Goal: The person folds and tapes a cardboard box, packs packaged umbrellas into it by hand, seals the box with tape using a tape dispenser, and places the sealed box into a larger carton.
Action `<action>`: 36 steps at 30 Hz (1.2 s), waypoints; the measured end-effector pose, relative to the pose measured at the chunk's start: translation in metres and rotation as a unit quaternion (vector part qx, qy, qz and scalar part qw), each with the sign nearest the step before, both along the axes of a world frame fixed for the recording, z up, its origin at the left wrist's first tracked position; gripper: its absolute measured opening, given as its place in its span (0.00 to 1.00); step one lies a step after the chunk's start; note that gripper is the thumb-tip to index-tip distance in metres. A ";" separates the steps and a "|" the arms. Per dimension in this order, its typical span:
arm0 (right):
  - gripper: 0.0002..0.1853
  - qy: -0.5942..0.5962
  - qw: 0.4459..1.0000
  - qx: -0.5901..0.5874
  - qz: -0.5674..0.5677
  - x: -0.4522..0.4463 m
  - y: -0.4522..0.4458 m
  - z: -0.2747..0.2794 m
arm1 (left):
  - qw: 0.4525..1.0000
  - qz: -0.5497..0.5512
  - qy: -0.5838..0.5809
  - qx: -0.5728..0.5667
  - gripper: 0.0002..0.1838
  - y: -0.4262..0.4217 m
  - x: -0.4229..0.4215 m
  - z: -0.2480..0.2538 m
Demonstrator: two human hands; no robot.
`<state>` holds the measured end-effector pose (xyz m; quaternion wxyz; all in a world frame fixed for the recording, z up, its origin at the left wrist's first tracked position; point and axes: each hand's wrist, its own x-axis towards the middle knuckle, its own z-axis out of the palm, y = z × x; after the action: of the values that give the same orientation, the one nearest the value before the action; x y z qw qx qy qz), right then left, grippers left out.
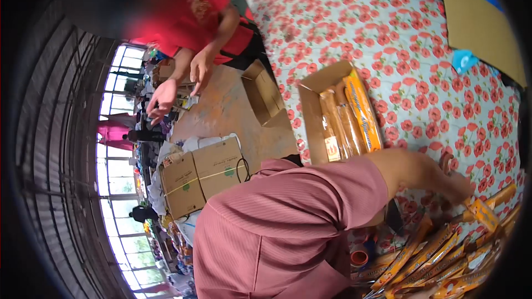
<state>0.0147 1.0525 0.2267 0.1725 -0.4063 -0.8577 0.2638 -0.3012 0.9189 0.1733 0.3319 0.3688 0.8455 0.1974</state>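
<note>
Neither of my own hands shows in the head view, which lies turned on its side. Close by, a person in a pink ribbed shirt (288,210) reaches a bare arm (413,171) down over the table; the head is out of frame. That person's hand (461,189) is at an orange packet (485,214), its fingers too unclear to read. Many long orange packets (421,263) lie in a loose pile at the lower right. An open cardboard box (316,119) holds several brown bundles (342,119) and an orange printed packet (363,111).
The table has a flowered cloth (343,16). A cardboard sheet (479,30) lies at the upper right. A red ring-shaped roll (359,258) sits by the packets. Another person in red (194,8) stands by an open box (263,94). Strapped cartons (202,174) are beyond the table.
</note>
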 end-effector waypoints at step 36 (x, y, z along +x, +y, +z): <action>0.31 0.127 0.987 -0.038 0.091 0.018 -0.255 0.216 | 0.961 -0.236 -0.143 0.033 0.27 -0.495 -0.016 0.115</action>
<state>0.0329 0.7977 0.4424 0.2395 -0.2964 -0.8514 0.3604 -0.3176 0.4239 0.2888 0.4737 0.5371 0.6711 0.1918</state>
